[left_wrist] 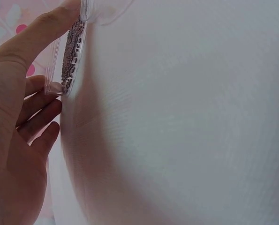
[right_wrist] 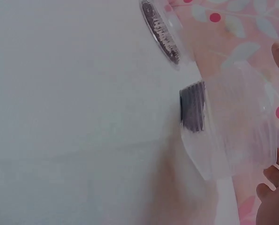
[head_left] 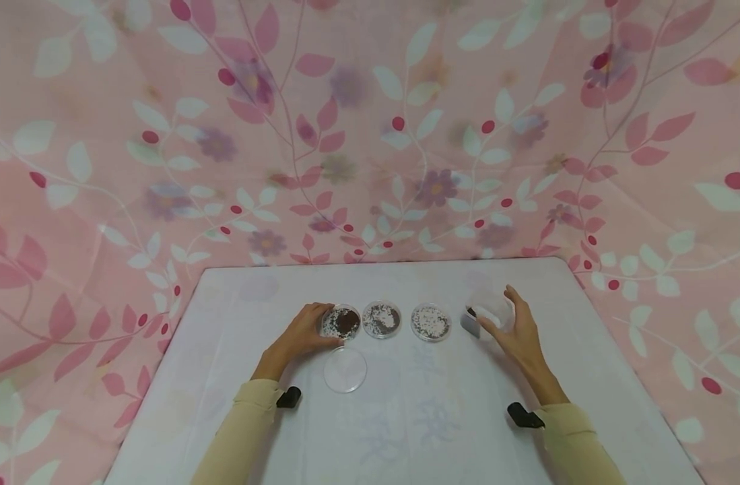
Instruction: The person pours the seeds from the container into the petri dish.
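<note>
Three clear petri dishes of speckled grains stand in a row on a white-covered table (head_left: 418,431). My left hand (head_left: 327,326) grips the leftmost dish (head_left: 343,322), which also holds a dark brown heap. In the left wrist view my thumb and fingers (left_wrist: 45,112) pinch that dish (left_wrist: 71,51) by its rim. Its clear lid (head_left: 345,370) lies flat just in front. My right hand (head_left: 494,307) is spread around an upright clear plastic container (head_left: 489,311) with dark material in its bottom (right_wrist: 193,108). Its fingertips (right_wrist: 272,186) lie close to the rim; contact is unclear.
The middle dish (head_left: 382,318) and the right dish (head_left: 431,322) sit covered between my hands; the right dish (right_wrist: 161,30) shows edge-on in the right wrist view. A pink floral cloth (head_left: 370,135) hangs behind and to both sides of the table.
</note>
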The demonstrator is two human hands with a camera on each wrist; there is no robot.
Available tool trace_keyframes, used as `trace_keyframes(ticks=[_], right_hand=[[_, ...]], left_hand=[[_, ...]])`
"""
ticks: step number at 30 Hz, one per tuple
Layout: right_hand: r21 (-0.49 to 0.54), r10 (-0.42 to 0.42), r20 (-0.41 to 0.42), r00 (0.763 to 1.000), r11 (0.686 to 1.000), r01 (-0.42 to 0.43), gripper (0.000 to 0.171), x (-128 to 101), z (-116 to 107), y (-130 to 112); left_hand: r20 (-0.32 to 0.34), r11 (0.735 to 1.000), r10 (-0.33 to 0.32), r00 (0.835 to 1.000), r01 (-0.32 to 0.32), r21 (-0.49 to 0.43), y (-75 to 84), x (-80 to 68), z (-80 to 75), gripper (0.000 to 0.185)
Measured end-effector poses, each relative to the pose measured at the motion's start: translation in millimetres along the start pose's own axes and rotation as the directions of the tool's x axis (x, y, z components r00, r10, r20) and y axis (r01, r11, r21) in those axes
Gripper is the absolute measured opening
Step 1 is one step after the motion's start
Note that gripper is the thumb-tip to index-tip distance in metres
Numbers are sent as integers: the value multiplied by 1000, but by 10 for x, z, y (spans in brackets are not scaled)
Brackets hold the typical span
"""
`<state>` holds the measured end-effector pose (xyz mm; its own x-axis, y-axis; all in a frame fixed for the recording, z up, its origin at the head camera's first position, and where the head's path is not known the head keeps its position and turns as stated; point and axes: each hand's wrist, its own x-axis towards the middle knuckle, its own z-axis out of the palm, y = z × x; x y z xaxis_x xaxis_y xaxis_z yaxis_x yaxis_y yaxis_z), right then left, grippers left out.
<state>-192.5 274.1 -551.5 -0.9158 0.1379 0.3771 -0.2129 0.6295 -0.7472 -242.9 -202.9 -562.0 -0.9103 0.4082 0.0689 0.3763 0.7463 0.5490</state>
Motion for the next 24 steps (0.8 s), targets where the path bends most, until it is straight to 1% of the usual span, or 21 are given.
trace_keyframes(ticks=[6, 9, 11, 13, 15, 18, 21, 24], right_hand=[[-56, -105, -32, 994, 993, 103, 90, 124, 96, -184], [-76, -200, -46, 979, 978, 196, 87, 186, 195, -299], [-82, -277, -37, 960, 958, 274, 86, 202, 282, -403], [-85, -338, -4, 941, 938, 336, 85, 187, 388, -535], [-93, -371, 60, 927, 922, 375, 83, 142, 502, -684], [-92, -390, 172, 905, 908, 409, 80, 54, 690, -902], [-80, -409, 264, 874, 894, 442, 76, -36, 887, -1077], [-83, -398, 351, 847, 888, 452, 74, -127, 1074, -1222]], left_hand=[[11, 1000, -6, 1000, 6, 13, -6, 5, -4, 90], [1, 1000, -3, 1000, 3, 2, 3, 15, -24, 90], [-4, 1000, 3, 1000, -3, -2, 10, 21, -37, 90], [-6, 1000, 2, 1000, -2, -8, 16, 22, -44, 90], [-3, 1000, -5, 1000, 5, -6, 17, 20, -44, 90], [3, 1000, -12, 1000, 12, -3, 10, 18, -30, 90], [6, 1000, -11, 1000, 11, -7, -12, 20, -11, 90], [5, 1000, -6, 1000, 6, -5, -37, 28, 13, 89]])
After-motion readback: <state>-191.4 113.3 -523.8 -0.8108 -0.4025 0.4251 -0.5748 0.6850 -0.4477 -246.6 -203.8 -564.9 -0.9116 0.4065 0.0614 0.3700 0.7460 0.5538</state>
